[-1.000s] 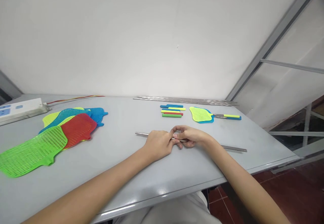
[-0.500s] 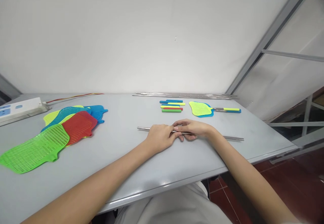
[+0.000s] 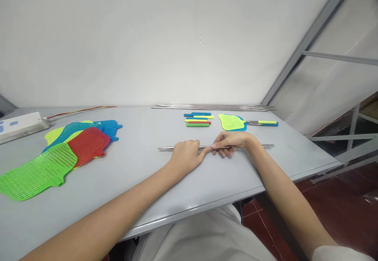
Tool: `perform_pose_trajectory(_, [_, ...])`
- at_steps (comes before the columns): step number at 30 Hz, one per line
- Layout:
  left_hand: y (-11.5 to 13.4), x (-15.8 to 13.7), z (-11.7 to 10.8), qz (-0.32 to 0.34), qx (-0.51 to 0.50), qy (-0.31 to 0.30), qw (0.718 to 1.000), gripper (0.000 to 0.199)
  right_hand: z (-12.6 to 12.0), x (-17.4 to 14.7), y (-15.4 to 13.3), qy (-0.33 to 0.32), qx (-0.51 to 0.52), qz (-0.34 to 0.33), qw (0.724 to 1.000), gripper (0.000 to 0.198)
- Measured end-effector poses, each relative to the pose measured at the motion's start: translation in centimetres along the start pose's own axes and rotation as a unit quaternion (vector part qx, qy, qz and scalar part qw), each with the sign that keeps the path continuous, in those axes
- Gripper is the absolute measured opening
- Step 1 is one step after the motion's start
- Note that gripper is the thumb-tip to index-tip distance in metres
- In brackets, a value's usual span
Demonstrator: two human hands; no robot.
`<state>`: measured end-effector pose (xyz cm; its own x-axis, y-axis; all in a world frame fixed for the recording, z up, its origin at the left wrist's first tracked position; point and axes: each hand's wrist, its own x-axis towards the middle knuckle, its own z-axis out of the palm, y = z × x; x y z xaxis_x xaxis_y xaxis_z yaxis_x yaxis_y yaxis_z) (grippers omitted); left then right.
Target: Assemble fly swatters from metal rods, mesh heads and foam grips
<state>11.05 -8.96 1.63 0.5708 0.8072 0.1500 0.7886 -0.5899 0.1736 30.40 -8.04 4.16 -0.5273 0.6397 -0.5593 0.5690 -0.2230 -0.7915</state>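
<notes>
A thin metal rod (image 3: 165,148) lies almost level across both hands, just above or on the table. My left hand (image 3: 186,154) is closed around its left part, thumb stretched along it toward the right. My right hand (image 3: 228,142) pinches the rod near its middle, the fingertips close to my left thumb. The rod's right end sticks out beyond my right wrist. Behind the hands lie several coloured handle tubes (image 3: 197,125) in green, red, yellow and blue. To their right rest fly swatters with a yellow head (image 3: 232,122) on top of a blue one.
At the left, loose swatter heads overlap: green (image 3: 38,170), red (image 3: 91,145), blue and yellow. A white power strip (image 3: 22,127) with a red and yellow cable sits behind them. Several long metal rods (image 3: 212,107) lie along the wall. The table's front edge (image 3: 206,209) runs near my body.
The rod has turned to lie nearly level, its right end moving up and away from me. My hands have drawn slightly apart along it. The whole view has shifted a little.
</notes>
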Motion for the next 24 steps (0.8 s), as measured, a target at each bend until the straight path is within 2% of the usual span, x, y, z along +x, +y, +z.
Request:
perform_pose_trajectory(5, [-0.1, 0.0, 0.0, -0.056, 0.014, 0.021, 0.998, 0.064, 0.0, 0.1, 0.2, 0.019, 0.004, -0.031, 0.999, 0.036])
perform_pose_trajectory(9, [-0.3, 0.0, -0.1, -0.074, 0.023, 0.034, 0.996, 0.072, 0.3, 0.4, 0.3, 0.029, 0.006, -0.043, 0.999, 0.038])
perform_pose_trajectory(18, [-0.7, -0.1, -0.1, -0.052, 0.0, 0.012, 0.999, 0.072, 0.8, 0.6, 0.5, 0.042, 0.011, -0.031, 0.999, 0.039])
perform_pose_trajectory(24, [-0.9, -0.4, -0.1, -0.029, 0.005, 0.012, 0.999, 0.073, 1.0, 0.8, 0.5, 0.027, 0.017, -0.026, 0.999, 0.037])
